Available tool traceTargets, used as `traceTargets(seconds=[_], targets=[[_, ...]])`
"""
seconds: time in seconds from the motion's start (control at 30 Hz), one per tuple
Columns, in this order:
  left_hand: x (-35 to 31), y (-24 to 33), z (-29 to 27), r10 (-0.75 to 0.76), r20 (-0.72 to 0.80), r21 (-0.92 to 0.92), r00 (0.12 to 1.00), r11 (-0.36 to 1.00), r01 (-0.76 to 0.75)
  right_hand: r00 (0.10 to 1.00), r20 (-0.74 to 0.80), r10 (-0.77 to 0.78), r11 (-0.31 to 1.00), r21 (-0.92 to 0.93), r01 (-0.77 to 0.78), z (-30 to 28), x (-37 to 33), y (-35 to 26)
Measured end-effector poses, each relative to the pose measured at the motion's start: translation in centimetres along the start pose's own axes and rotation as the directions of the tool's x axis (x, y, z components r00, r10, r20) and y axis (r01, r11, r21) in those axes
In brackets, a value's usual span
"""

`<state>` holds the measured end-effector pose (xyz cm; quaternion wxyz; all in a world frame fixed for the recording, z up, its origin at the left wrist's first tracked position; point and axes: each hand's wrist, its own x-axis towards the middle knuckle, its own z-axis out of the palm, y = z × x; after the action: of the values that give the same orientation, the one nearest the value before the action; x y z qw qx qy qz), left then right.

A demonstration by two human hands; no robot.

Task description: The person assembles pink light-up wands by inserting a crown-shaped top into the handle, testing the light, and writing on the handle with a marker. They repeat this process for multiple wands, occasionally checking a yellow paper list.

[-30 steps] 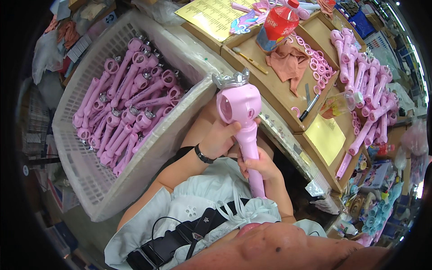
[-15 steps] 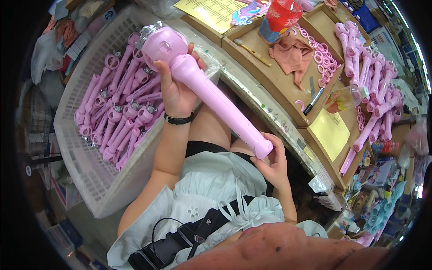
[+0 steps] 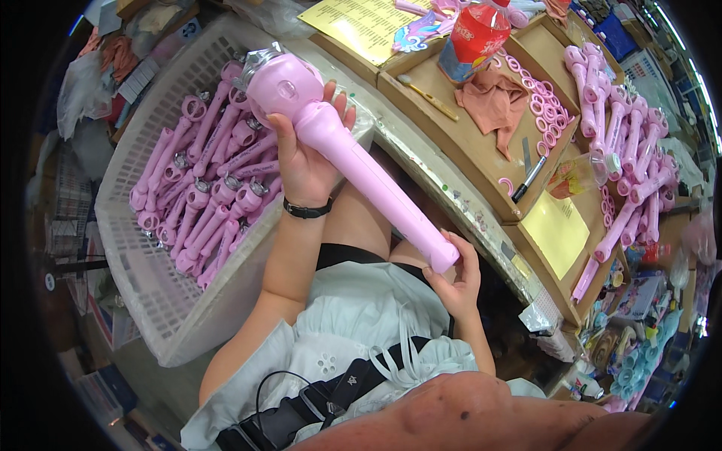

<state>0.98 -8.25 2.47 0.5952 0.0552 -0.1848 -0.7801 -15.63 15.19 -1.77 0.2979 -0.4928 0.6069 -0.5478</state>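
A pink toy wand (image 3: 368, 180) lies slantwise across my lap, its round silver-crowned head at the upper left and its handle end at the lower right. Just below the head, my left hand (image 3: 308, 161) is closed around the neck, thumb in front and fingertips showing behind. My right hand (image 3: 459, 282) pinches the base of the handle between thumb and fingers. A white perforated crate (image 3: 188, 331) beside my left arm holds many similar pink wands (image 3: 203, 195).
On the bench to the right, a cardboard tray (image 3: 481, 180) holds pink rings (image 3: 545, 105), an orange cloth (image 3: 492, 101), a brush (image 3: 432, 99) and a black marker (image 3: 529, 180). A red-labelled bottle (image 3: 475, 37) stands there. More pink wand parts (image 3: 639, 143) are piled farther right.
Both hands keep their hold on the wand. Its head sits slightly lower and farther right in the picture, while much of the surroundings has shifted a little the same way.
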Motion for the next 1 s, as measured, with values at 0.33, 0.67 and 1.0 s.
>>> traceTargets(seconds=[0.33,0.67,1.0], targets=[[-0.9,-1.8,1.4,-0.086,-0.002,0.077,0.996,0.993,0.086,0.991,0.103,0.09,0.981,0.163,-0.106,0.8,-1.6,0.1],[-2.5,-3.7,1.7,-0.23,0.076,0.168,0.97,0.962,0.215,0.775,0.629,0.057,-0.093,0.776,-0.624,2.4,-2.5,3.2],[-2.1,-5.5,3.8,-0.377,0.073,0.253,0.923,0.903,0.349,0.77,0.638,-0.001,0.066,0.768,-0.637,1.7,-2.4,2.5]])
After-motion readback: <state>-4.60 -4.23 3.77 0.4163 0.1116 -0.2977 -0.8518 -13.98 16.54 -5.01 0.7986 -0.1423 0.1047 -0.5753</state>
